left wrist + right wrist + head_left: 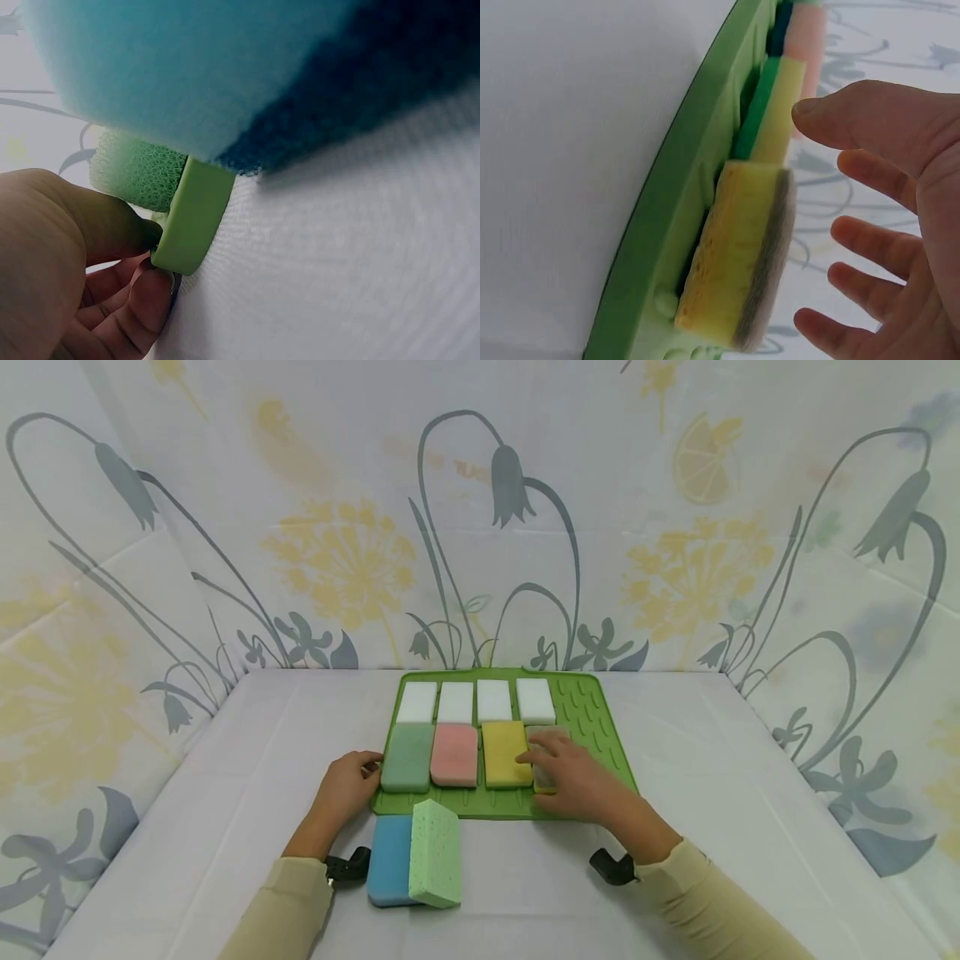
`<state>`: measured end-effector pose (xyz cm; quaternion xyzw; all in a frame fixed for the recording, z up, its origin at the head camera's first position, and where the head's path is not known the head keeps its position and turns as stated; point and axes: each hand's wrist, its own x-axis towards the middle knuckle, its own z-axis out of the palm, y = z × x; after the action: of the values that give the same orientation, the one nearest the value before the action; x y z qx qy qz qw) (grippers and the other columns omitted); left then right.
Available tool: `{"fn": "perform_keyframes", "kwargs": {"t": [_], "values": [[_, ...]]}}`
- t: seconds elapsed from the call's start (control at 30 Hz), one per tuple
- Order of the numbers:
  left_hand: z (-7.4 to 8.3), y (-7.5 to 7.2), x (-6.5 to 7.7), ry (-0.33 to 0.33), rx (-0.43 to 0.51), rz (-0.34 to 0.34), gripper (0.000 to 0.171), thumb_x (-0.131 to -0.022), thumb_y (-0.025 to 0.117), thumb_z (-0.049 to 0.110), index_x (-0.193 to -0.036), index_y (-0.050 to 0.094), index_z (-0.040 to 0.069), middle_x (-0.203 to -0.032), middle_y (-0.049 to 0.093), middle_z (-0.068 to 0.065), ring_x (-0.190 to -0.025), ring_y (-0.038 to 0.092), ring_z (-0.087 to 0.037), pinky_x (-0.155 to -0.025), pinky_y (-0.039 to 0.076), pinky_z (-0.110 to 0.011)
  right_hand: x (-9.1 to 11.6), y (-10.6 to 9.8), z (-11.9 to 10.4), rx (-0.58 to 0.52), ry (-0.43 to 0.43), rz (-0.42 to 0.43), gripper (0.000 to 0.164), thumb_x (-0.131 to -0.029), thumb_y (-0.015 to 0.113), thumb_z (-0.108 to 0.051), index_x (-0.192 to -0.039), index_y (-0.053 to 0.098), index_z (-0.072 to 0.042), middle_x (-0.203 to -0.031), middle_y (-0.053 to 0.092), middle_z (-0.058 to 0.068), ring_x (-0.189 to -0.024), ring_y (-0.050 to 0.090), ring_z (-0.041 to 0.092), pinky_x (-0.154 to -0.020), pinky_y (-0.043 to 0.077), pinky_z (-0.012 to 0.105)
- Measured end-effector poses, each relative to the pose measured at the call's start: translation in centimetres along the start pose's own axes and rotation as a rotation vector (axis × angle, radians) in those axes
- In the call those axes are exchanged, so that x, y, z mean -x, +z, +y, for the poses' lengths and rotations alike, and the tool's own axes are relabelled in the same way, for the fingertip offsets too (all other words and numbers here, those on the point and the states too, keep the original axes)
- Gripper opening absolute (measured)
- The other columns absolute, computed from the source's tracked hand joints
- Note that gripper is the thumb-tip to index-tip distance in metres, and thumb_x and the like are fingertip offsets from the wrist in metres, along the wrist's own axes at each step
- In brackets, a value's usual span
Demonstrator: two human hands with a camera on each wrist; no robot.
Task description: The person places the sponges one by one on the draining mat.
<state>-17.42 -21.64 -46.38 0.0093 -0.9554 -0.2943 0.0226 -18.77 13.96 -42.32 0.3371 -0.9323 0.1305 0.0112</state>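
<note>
My left hand (343,793) pinches the left rim of the green ridged mat (592,710), thumb above and fingers at the underside in the left wrist view. Beside it on the mat lies a grey-green sponge (408,758). A pink sponge (454,756) and a yellow sponge (504,756) follow along the same row. At the row's right end sits a yellow sponge with a grey top (739,255), partly hidden in the head view by my right hand (577,777). In the right wrist view this hand hovers over it with fingers spread, holding nothing.
Several white sponges (456,702) form the mat's back row. In front of the mat, a blue sponge (388,860) lies on the white table (525,893), with a light green sponge (437,856) leaning on it. A patterned cloth (480,593) hangs behind.
</note>
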Motion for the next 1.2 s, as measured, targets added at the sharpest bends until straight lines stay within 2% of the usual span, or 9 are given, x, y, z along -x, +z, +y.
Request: {"fn": "perform_keyframes", "kwargs": {"t": [0.2,0.5,0.73,0.8,1.0,1.2], "values": [[-0.1,0.1,0.0,0.000,-0.005,0.003,0.034,-0.094,0.055,0.013,-0.124,0.064,-0.002,-0.107,0.068,-0.017,-0.098,0.065,-0.031,-0.079,0.053,-0.045,0.4,0.4,-1.3,-0.058,-0.022,0.022,0.048,-0.084,0.071,-0.023,-0.130,0.059,-0.022,-0.148,0.044,0.010,-0.136,0.042,0.033,-0.104,0.043,0.050],[-0.2,0.1,-0.1,0.009,-0.008,0.008,0.035,-0.094,0.055,0.013,-0.123,0.063,-0.003,-0.106,0.068,-0.017,-0.098,0.065,-0.031,-0.079,0.054,-0.045,0.7,0.4,-4.0,-0.154,-0.096,0.020,0.050,-0.084,0.072,-0.025,-0.132,0.058,-0.023,-0.148,0.043,0.007,-0.134,0.045,0.032,-0.101,0.046,0.049],[-0.1,0.0,-0.1,0.018,-0.013,0.012,0.035,-0.094,0.055,0.013,-0.123,0.063,-0.004,-0.106,0.068,-0.017,-0.098,0.065,-0.032,-0.080,0.054,-0.045,0.6,1.0,-6.2,-0.279,-0.121,-0.051,0.054,-0.086,0.071,-0.028,-0.136,0.054,-0.025,-0.152,0.037,0.007,-0.135,0.044,0.031,-0.099,0.048,0.048],[-0.1,0.0,-0.1,0.020,-0.015,0.014,0.035,-0.094,0.055,0.013,-0.123,0.063,-0.004,-0.106,0.068,-0.017,-0.097,0.065,-0.031,-0.080,0.054,-0.045,0.5,1.2,-6.9,-0.283,-0.130,-0.076,0.055,-0.086,0.071,-0.031,-0.138,0.052,-0.026,-0.153,0.036,0.006,-0.134,0.045,0.030,-0.097,0.049,0.046],[-0.1,0.1,0.0,0.020,-0.015,0.017,0.034,-0.094,0.055,0.014,-0.122,0.064,-0.004,-0.106,0.068,-0.017,-0.097,0.065,-0.031,-0.080,0.053,-0.045,0.5,1.9,-8.6,-0.294,-0.156,-0.161,0.059,-0.087,0.069,-0.042,-0.141,0.045,-0.037,-0.158,0.027,0.002,-0.134,0.046,0.025,-0.098,0.049,0.045],[0.0,0.1,0.0,0.021,-0.011,0.015,0.034,-0.094,0.054,0.014,-0.122,0.064,-0.003,-0.105,0.068,-0.017,-0.096,0.065,-0.031,-0.080,0.053,-0.045,0.8,2.5,-9.9,-0.358,-0.172,-0.217,0.070,-0.083,0.070,-0.053,-0.144,0.036,-0.045,-0.160,0.021,0.000,-0.138,0.040,0.028,-0.099,0.048,0.047]]}}
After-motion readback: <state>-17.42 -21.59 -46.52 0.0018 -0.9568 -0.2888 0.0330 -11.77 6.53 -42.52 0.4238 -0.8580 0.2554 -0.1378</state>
